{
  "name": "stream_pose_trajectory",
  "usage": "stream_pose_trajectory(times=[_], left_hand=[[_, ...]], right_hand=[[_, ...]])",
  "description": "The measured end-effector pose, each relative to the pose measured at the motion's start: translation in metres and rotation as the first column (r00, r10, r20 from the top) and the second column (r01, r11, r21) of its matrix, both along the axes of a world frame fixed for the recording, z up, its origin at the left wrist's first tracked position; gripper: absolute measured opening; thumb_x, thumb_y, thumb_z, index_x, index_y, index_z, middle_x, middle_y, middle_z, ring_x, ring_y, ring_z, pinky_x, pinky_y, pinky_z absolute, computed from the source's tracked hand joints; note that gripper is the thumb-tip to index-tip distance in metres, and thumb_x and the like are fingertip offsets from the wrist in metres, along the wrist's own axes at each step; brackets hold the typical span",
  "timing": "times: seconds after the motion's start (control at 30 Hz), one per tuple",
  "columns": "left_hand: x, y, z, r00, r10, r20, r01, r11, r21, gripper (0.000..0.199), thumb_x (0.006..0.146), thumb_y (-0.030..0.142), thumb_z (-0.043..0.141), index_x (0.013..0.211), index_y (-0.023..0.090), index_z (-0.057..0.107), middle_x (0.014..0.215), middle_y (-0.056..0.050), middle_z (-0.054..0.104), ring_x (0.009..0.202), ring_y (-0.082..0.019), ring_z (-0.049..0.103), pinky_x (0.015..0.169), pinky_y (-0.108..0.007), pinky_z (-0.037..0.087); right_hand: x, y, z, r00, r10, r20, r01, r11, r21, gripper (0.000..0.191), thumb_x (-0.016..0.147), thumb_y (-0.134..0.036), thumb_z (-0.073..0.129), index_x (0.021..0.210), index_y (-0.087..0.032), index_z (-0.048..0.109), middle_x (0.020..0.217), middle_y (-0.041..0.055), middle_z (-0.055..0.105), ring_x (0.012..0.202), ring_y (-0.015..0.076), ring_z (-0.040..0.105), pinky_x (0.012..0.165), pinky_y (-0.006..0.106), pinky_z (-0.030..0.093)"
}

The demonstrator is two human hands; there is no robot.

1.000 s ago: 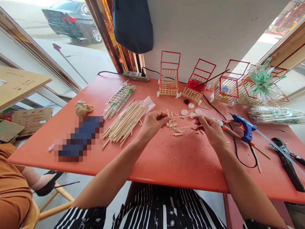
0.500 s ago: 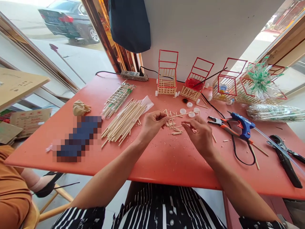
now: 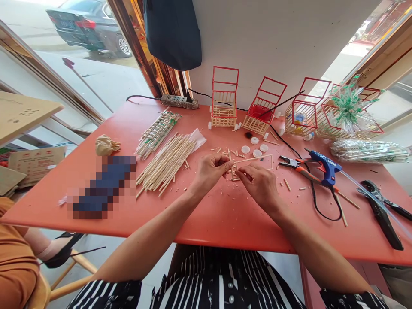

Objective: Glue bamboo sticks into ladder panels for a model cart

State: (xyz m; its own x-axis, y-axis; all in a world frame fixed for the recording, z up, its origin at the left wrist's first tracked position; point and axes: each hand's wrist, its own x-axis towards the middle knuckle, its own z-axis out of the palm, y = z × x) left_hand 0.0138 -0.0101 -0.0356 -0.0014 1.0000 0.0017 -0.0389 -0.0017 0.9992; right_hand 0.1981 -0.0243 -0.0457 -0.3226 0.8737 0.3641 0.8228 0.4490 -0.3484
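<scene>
My left hand [image 3: 210, 171] is closed, thumb and fingers pinching the left end of a small frame of thin wooden sticks [image 3: 254, 159]. The frame extends rightward over the table, behind my right hand. My right hand [image 3: 260, 182] has its fingertips pressed together close to the left fingertips, by the frame's left end; what lies between them is too small to make out. Short cut stick pieces [image 3: 236, 153] lie scattered beyond and around the hands. Left of my left hand, a bundle of long wooden sticks [image 3: 167, 163] rests partly on a clear plastic sleeve.
Small stick-built carts with red handles [image 3: 224, 98] line the wall side. White round caps [image 3: 256, 152] lie before them. On the right are pliers [image 3: 298, 165], a blue glue gun [image 3: 328, 169] with its cord, and black-handled cutters [image 3: 381, 214]. A power strip [image 3: 179, 101] sits at the back.
My right hand has moved left, bringing its fingertips close to my left hand. The stick frame has tilted, showing more of its right end. My left hand keeps its pinch on it.
</scene>
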Motion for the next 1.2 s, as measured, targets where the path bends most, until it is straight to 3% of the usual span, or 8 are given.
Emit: stream_pose_trajectory(times=[0.37, 0.57, 0.7, 0.8, 0.87, 1.03, 1.2], left_hand=[[0.0, -0.002, 0.0, 0.999, -0.034, 0.025, 0.034, 0.999, 0.0, 0.031, 0.066, 0.042, 0.085, 0.068, 0.015, 0.07, 0.057, 0.001, 0.065, 0.05, -0.01, 0.058, 0.053, -0.024, 0.049], [-0.005, 0.003, -0.004, 0.999, -0.014, 0.049, 0.014, 1.0, 0.003, 0.03, 0.066, 0.041, 0.085, 0.069, 0.015, 0.071, 0.057, 0.001, 0.064, 0.05, -0.01, 0.056, 0.051, -0.024, 0.048], [-0.017, 0.012, -0.006, 0.995, -0.04, 0.09, 0.042, 0.999, -0.019, 0.032, 0.064, 0.042, 0.086, 0.07, 0.014, 0.071, 0.058, 0.0, 0.065, 0.051, -0.01, 0.057, 0.05, -0.023, 0.047], [-0.025, 0.017, -0.006, 0.995, -0.041, 0.095, 0.045, 0.999, -0.032, 0.038, 0.06, 0.045, 0.091, 0.07, 0.014, 0.071, 0.057, 0.001, 0.065, 0.05, -0.009, 0.056, 0.051, -0.022, 0.046], [-0.029, 0.018, -0.004, 0.994, -0.049, 0.093, 0.053, 0.998, -0.035, 0.041, 0.058, 0.046, 0.093, 0.069, 0.014, 0.07, 0.056, 0.001, 0.064, 0.05, -0.008, 0.055, 0.051, -0.021, 0.046], [-0.034, 0.018, -0.003, 0.984, -0.159, 0.074, 0.166, 0.981, -0.096, 0.039, 0.059, 0.046, 0.093, 0.067, 0.015, 0.07, 0.058, -0.001, 0.065, 0.051, -0.009, 0.057, 0.05, -0.022, 0.047], [-0.037, 0.018, -0.005, 0.978, -0.2, 0.057, 0.207, 0.966, -0.154, 0.038, 0.059, 0.043, 0.094, 0.068, 0.014, 0.071, 0.06, -0.003, 0.067, 0.053, -0.01, 0.06, 0.051, -0.022, 0.05]], right_hand=[[-0.001, 0.0, 0.0, 1.0, -0.019, 0.016, 0.02, 0.997, -0.076, 0.037, 0.105, -0.042, 0.058, 0.083, -0.021, 0.077, 0.078, 0.0051, 0.071, 0.073, 0.0178, 0.063, 0.065, 0.029, 0.035], [0.009, 0.003, 0.009, 0.987, -0.003, -0.162, 0.005, 1.0, 0.012, 0.033, 0.102, -0.043, 0.062, 0.083, -0.021, 0.077, 0.074, 0.0035, 0.07, 0.067, 0.0164, 0.061, 0.065, 0.029, 0.04], [0.034, 0.014, 0.023, 0.932, -0.106, -0.347, 0.158, 0.979, 0.125, 0.025, 0.102, -0.039, 0.06, 0.094, -0.021, 0.076, 0.087, 0.0048, 0.075, 0.073, 0.0168, 0.063, 0.069, 0.029, 0.045], [0.053, 0.024, 0.027, 0.9, -0.206, -0.385, 0.284, 0.946, 0.158, 0.03, 0.101, -0.044, 0.058, 0.104, -0.02, 0.076, 0.097, 0.007, 0.075, 0.073, 0.0166, 0.061, 0.067, 0.03, 0.046], [0.06, 0.029, 0.025, 0.908, -0.226, -0.353, 0.28, 0.953, 0.111, 0.036, 0.101, -0.05, 0.056, 0.101, -0.02, 0.076, 0.094, 0.0074, 0.075, 0.072, 0.0173, 0.061, 0.067, 0.03, 0.045], [0.062, 0.033, 0.018, 0.938, -0.214, -0.274, 0.18, 0.973, -0.143, 0.049, 0.102, -0.057, 0.047, 0.093, -0.019, 0.077, 0.075, 0.0064, 0.073, 0.062, 0.0168, 0.059, 0.064, 0.03, 0.043], [0.062, 0.036, 0.016, 0.945, -0.203, -0.257, 0.148, 0.965, -0.217, 0.048, 0.098, -0.059, 0.052, 0.085, -0.019, 0.077, 0.068, 0.0057, 0.072, 0.058, 0.0166, 0.057, 0.061, 0.03, 0.043]])
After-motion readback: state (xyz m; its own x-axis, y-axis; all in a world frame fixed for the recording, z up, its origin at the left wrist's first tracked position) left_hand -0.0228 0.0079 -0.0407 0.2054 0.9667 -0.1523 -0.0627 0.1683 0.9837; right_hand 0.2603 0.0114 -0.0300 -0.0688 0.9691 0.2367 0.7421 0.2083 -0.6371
